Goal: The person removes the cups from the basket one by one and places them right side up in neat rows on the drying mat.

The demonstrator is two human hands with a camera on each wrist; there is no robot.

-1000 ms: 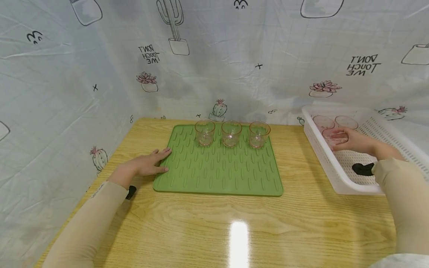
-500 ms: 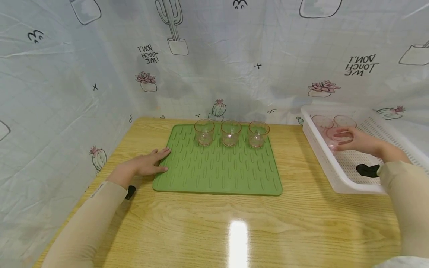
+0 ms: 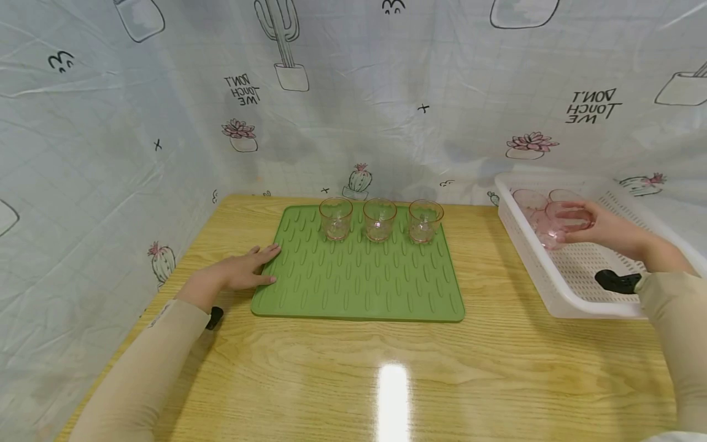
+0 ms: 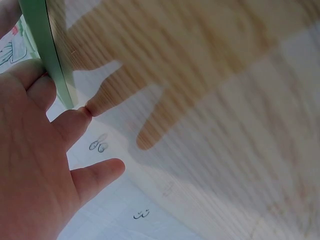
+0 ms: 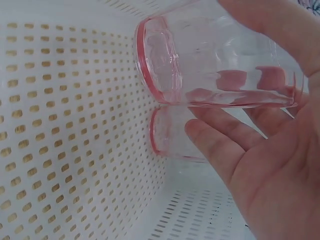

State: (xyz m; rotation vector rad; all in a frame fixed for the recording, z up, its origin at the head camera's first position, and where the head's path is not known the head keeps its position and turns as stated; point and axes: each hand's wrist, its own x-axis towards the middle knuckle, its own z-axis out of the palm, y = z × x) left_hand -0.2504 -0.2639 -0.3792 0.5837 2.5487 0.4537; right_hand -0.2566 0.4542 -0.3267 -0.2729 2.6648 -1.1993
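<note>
In the head view my right hand point(image 3: 613, 230) reaches into the white basket point(image 3: 527, 267) and grips a clear pink-tinted drinking glass point(image 3: 571, 216). The right wrist view shows thumb and fingers around that glass point(image 5: 200, 60); whether its base touches the basket floor I cannot tell. A second glass point(image 5: 172, 135) stands behind it. My left hand point(image 3: 237, 272) rests at the left edge of the green mat point(image 3: 359, 282), fingers spread. Along the mat's back edge stand three upright glasses in a row: a left glass point(image 3: 336, 221), a middle glass point(image 3: 379, 221) and a right glass point(image 3: 425, 222).
More glasses point(image 3: 528, 197) sit at the basket's back left corner, partly hidden by the hand. The wooden table point(image 3: 309, 374) extends in front of the mat. A patterned white curtain point(image 3: 353, 92) hangs behind and to the left.
My right hand has shifted a little to the right inside the basket, and the gripped glass has moved and leaned that way with it. The left hand and the three glasses on the mat keep their places.
</note>
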